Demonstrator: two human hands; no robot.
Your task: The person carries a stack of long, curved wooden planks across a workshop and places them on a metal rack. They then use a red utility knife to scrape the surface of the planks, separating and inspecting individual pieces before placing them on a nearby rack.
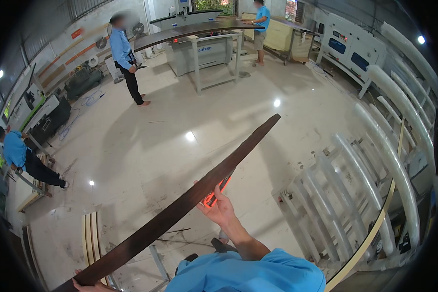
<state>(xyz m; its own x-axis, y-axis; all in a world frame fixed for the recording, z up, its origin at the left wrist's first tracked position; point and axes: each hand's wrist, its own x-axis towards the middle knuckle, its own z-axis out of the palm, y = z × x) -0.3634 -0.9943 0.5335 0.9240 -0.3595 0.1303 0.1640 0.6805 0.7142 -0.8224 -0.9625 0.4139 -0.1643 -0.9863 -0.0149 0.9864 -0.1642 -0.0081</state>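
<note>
You hold a long dark wooden strip (180, 204) that runs from the lower left corner up over the pale tiled floor (146, 146) toward the middle of the view. Your left hand (85, 284) is at the strip's near end, at the bottom edge of the view; only a few fingers show under the wood, so you cannot tell how tightly they close. Your right hand (219, 207) meets the strip about halfway along, fingers partly curled around an orange tool (214, 194) pressed against the strip's underside. Right of the strip stands a white roller rack (370, 185). Left of the strip's near end, 3 pale slats (91, 238) lie on the floor. Beyond the strip's far end, 2 people in blue shirts stand by a long dark panel (190, 29) on a grey machine (204, 51).
</note>
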